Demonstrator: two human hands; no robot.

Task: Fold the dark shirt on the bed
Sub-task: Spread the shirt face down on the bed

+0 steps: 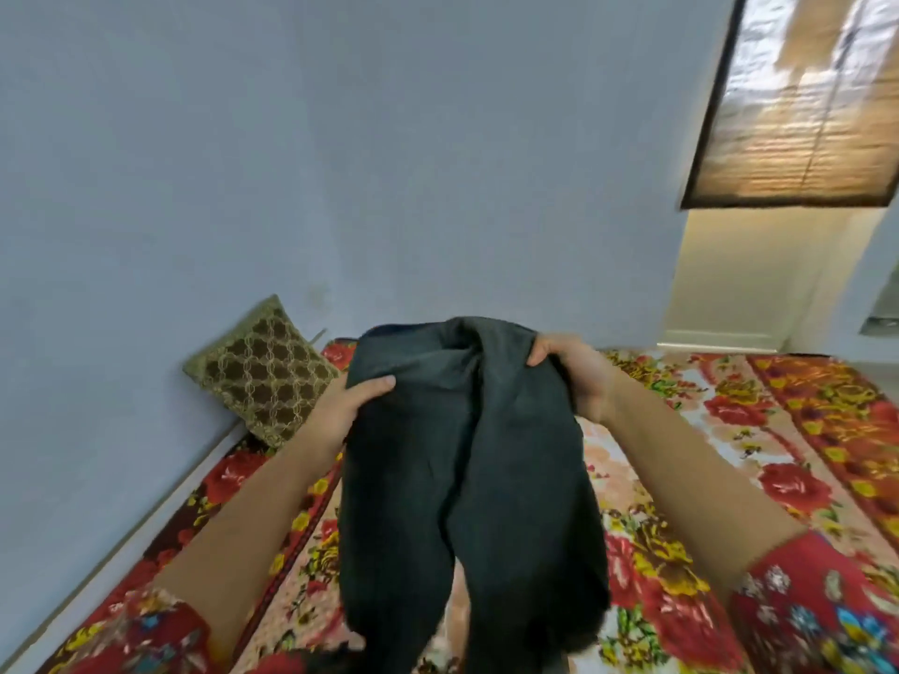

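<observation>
The dark grey shirt (pixel 467 479) hangs bunched in the air above the bed (pixel 729 454), which has a red and yellow floral cover. My left hand (pixel 350 406) grips the shirt's upper left edge, thumb on top of the cloth. Up at the shirt's top right, my right hand (pixel 574 372) pinches the fabric. The shirt droops in two loose lobes down toward the bottom of the view, and its lower end is blurred. Both forearms reach forward from floral red sleeves.
A green and brown patterned cushion (pixel 265 372) leans against the blue-grey wall (pixel 340 163) at the bed's far left corner. A covered window (pixel 802 99) sits high on the right, with a lit doorway (pixel 729 284) below it.
</observation>
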